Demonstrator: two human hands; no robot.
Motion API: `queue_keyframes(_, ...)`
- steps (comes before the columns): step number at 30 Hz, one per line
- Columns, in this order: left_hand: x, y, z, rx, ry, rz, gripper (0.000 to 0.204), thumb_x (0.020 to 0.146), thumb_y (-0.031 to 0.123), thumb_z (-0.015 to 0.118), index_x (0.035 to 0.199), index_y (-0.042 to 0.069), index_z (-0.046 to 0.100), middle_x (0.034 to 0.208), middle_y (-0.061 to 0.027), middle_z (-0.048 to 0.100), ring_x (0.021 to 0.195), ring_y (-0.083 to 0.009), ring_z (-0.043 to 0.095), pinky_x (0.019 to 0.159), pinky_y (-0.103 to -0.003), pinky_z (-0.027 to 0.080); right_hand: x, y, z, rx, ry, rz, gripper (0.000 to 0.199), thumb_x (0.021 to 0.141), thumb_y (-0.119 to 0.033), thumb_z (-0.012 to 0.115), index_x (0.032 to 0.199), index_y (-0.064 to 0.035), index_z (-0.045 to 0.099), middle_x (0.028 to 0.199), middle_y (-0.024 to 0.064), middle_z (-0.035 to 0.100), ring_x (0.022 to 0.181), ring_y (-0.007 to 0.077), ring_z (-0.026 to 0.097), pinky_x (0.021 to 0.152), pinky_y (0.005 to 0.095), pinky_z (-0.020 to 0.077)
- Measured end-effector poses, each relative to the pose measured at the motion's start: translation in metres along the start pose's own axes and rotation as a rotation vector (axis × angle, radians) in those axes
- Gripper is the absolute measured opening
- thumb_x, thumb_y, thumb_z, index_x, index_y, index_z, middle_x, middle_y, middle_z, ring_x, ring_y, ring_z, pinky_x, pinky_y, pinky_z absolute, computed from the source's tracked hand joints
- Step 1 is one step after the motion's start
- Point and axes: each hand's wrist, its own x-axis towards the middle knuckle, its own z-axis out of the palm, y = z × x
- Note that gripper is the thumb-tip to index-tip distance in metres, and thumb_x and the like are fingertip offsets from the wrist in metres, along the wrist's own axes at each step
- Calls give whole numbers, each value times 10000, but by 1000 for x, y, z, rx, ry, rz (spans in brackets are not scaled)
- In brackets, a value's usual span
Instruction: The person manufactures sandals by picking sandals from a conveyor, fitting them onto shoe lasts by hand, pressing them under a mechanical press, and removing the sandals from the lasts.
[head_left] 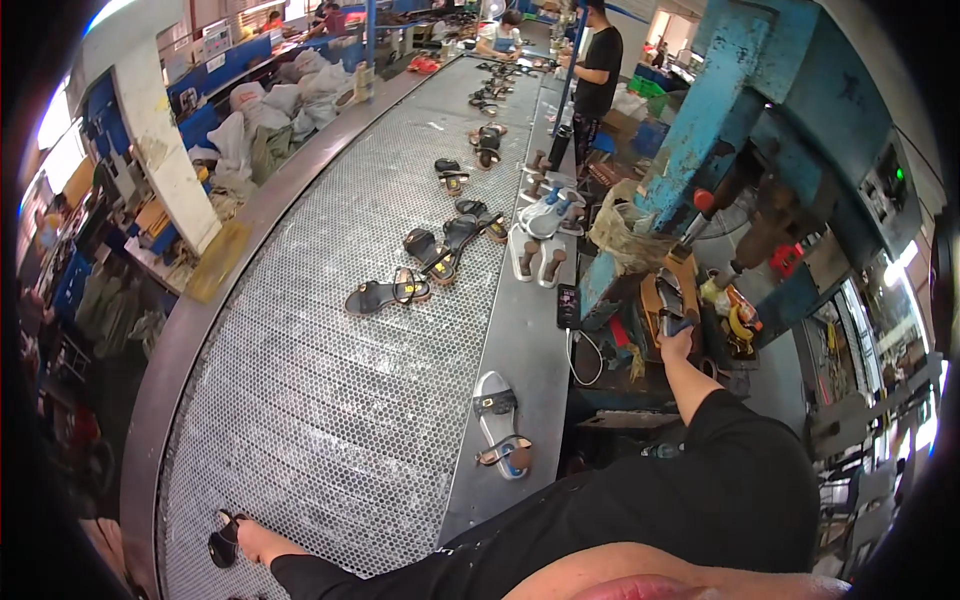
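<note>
My left hand (252, 540) reaches low over the near end of the mesh conveyor (330, 400) and grips a black sandal (222, 541) by its strap. My right hand (678, 340) is stretched out to the blue press machine (720, 110) and is closed on a dark handle-like part (676, 322) at its work area. A white sandal with a black strap (500, 422) lies on the grey side ledge (530, 330) between my two arms.
Several black sandals (388, 293) lie along the mesh belt, farther ones toward the back. White sandals on lasts (545, 215) stand on the ledge. A phone (567, 305) with a cable lies by the machine. A person in black (598, 70) stands farther along the line.
</note>
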Motion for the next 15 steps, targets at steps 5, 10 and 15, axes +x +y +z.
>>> queue_keyframes(5,-34,-2,-4,-535,-217,365,519,859,281,698,1254,16,490,1031,-244,633,917,-291,654,844,-466,496,-72,25,-45,-8,-70,-134,931,632,-267,834,1360,64,355,1199,271,575,1114,418,561,933,425,456)
queue_keyframes(10,-41,-16,-8,-959,-524,790,470,709,-100,693,1118,3,485,1031,-161,584,912,-270,625,761,-377,518,-140,45,-73,268,-196,-355,819,622,-206,830,1287,34,417,1116,245,606,1044,395,598,901,421,458)
queue_keyframes(15,-138,-56,-8,-799,-465,1046,539,544,-117,697,1018,37,493,988,-145,566,906,-321,579,863,-398,454,-216,-16,-78,455,-381,-553,693,662,-275,844,1207,-14,505,1061,166,625,977,286,621,867,397,476)
